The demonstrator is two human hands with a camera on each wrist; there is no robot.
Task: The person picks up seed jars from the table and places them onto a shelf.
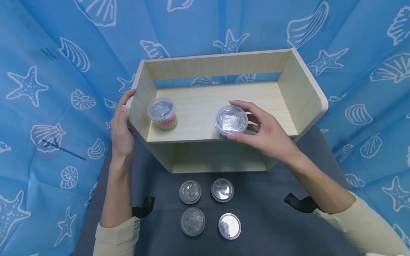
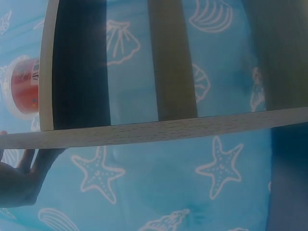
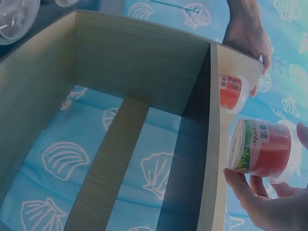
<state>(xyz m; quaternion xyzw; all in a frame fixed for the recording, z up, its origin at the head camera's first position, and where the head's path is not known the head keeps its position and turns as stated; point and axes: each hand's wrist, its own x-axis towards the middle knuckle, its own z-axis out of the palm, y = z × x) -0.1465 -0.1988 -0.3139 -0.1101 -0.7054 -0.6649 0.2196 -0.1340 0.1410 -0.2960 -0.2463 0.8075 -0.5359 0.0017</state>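
Note:
My right hand (image 1: 264, 131) grips a small round plastic tub (image 1: 231, 120) with a clear lid, above the front part of the upper board of a pale wooden shelf (image 1: 196, 106). In the right wrist view that tub (image 3: 263, 148) shows red contents and a printed label with a green band, fingers below it and thumb at the lid side. A similar tub (image 1: 162, 113) stands on the upper board at the left, by the side panel. My left hand (image 1: 122, 131) holds the front edge of the shelf's left panel, thumb and fingers around it.
Several lidded tubs stand on the dark table in front of the shelf, among them a near right one (image 1: 229, 226) and a far left one (image 1: 190, 192). A lower compartment (image 1: 217, 158) opens toward me. Behind hangs a blue shell-print curtain (image 1: 198, 28).

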